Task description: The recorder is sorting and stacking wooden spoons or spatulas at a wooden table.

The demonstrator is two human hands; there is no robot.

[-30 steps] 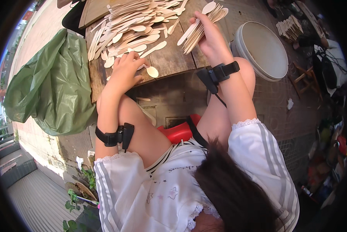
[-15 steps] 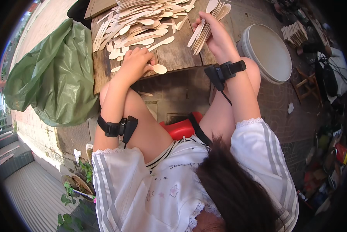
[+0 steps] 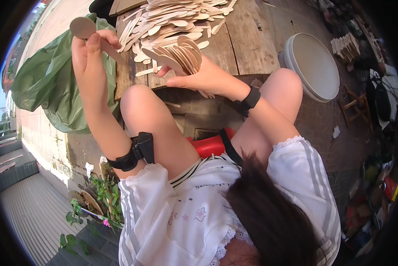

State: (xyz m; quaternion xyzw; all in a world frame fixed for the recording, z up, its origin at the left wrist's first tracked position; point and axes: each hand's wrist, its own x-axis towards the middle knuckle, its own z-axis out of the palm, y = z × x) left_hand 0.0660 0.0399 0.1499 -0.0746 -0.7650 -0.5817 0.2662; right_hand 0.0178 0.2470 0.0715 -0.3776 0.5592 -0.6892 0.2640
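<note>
My left hand [image 3: 89, 49] is raised at the upper left and pinches one flat wooden spoon [image 3: 84, 28], its round bowl pointing up. My right hand [image 3: 198, 78] grips a fanned bundle of wooden spoons [image 3: 177, 55] over the near edge of the wooden table [image 3: 247, 42]. A loose pile of the same spoons [image 3: 172, 17] covers the far part of the table. Both wrists wear black strapped bands.
A green plastic bag [image 3: 48, 86] hangs left of the table. A round white lid [image 3: 313, 66] lies on the ground at right, with a stack of wooden pieces [image 3: 346, 45] beyond it. A red stool [image 3: 210, 145] is under me. Potted plants [image 3: 97, 199] stand at lower left.
My left hand has lifted off the table with one spoon and risen to the left. My right hand has drawn its bundle nearer, toward the table's near edge.
</note>
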